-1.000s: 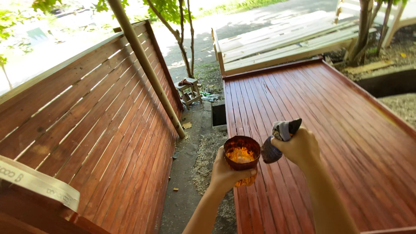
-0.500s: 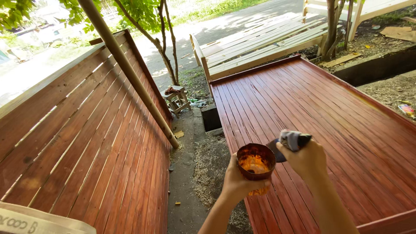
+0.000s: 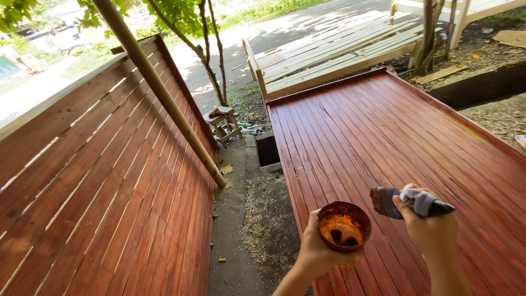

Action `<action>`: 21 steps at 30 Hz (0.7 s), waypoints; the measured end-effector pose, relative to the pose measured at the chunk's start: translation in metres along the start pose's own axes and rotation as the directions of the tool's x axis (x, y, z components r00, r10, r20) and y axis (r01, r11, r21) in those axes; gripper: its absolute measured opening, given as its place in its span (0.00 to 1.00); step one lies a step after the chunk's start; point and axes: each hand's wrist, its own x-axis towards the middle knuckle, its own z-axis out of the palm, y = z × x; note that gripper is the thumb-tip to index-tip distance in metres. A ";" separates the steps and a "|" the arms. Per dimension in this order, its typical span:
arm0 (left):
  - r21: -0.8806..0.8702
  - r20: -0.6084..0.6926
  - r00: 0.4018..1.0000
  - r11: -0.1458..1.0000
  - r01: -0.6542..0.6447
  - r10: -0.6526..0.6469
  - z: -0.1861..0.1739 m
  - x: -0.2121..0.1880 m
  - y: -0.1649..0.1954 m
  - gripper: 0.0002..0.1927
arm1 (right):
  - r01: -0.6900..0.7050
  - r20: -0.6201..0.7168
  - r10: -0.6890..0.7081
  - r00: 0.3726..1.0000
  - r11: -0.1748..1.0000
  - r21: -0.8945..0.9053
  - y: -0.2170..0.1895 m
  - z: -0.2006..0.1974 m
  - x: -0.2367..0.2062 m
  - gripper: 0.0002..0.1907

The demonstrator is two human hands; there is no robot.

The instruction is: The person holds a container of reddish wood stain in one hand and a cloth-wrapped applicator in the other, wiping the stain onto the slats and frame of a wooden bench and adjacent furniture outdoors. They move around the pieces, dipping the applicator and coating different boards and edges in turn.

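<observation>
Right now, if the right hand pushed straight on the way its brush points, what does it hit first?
The right hand holds a paintbrush with bristles aimed toward the person's left. The stain-coated cup in the left hand looks first in that line, though depth is unclear; the bristles may pass just above its rim.

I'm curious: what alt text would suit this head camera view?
A person's left hand holds a stain-smeared cup and the right hand a cloth-wrapped brush above a reddish-brown slatted wooden panel, outdoors beside a matching fence panel.
</observation>
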 end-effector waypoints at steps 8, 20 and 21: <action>-0.076 0.116 0.990 0.993 0.086 -0.077 0.026 0.031 -0.030 0.53 | -0.036 -0.054 0.059 0.997 0.934 0.355 0.044 0.011 -0.012 0.09; -0.097 0.468 0.883 0.991 0.089 -0.034 0.036 0.095 -0.073 0.52 | -0.011 -0.386 0.212 0.898 0.887 0.462 -0.022 -0.023 -0.049 0.15; -0.077 0.482 0.876 0.997 0.018 0.021 0.034 0.100 -0.076 0.52 | -0.044 -0.383 0.200 0.902 0.924 0.380 -0.031 -0.021 -0.055 0.15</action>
